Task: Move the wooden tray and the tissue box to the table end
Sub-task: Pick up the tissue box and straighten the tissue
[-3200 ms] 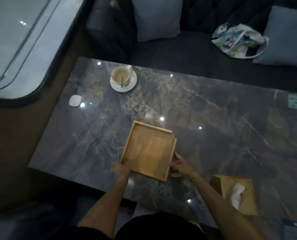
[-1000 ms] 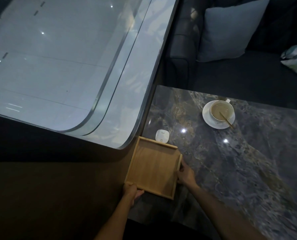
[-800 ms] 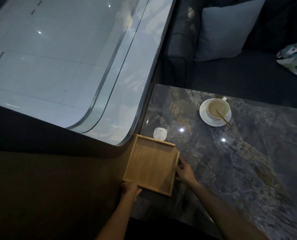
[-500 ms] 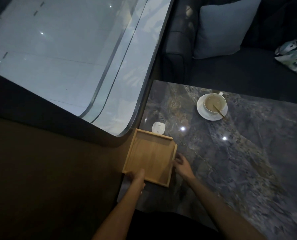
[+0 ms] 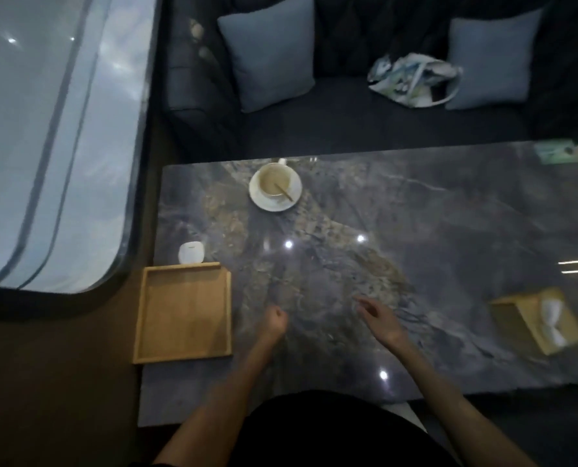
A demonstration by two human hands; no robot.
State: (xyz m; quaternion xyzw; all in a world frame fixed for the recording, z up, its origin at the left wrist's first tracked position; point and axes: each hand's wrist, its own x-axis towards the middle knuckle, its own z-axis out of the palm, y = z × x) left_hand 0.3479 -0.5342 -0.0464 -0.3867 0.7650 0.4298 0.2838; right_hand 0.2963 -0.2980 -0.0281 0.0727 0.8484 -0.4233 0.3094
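Observation:
The square wooden tray lies flat at the left end of the dark marble table, its left rim slightly past the table's edge. Nothing holds it. My left hand hovers just right of the tray with its fingers curled and nothing in it. My right hand is over the middle of the table, fingers loosely apart and empty. The wooden tissue box, with white tissue sticking out, stands near the front edge at the right, well away from both hands.
A cup on a saucer with a stirrer stands at the back left. A small white device sits just behind the tray. A green card lies at the far right corner. Behind the table is a dark sofa with cushions and a bag.
Both hands have let go of the tray, which now rests at the left table end. The hands have drawn back to the right and the view has swung right, showing the tissue box.

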